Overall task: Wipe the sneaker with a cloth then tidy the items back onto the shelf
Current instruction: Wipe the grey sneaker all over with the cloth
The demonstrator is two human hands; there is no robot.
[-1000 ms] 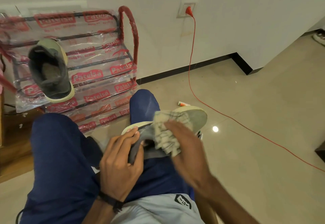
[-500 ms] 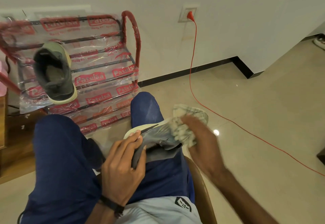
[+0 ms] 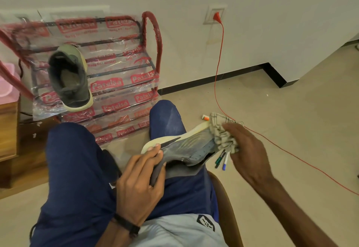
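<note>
Since the previous frame, the right hand is carrying the cloth outward to the sneaker's toe, uncovering the grey side panel. Sneaker is lying on its side across the right thigh, long axis running from heel near the left hand up and rightward to the toe. Left hand is gripping the heel collar; right hand is clutching the bunched cloth against the toe. Shelf is standing ahead-left, holding the second sneaker. Markers are lying on the floor beneath.

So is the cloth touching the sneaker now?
Touching. The head view shows the cloth, gripped by the right hand, pressed on the toe of the sneaker.
</note>
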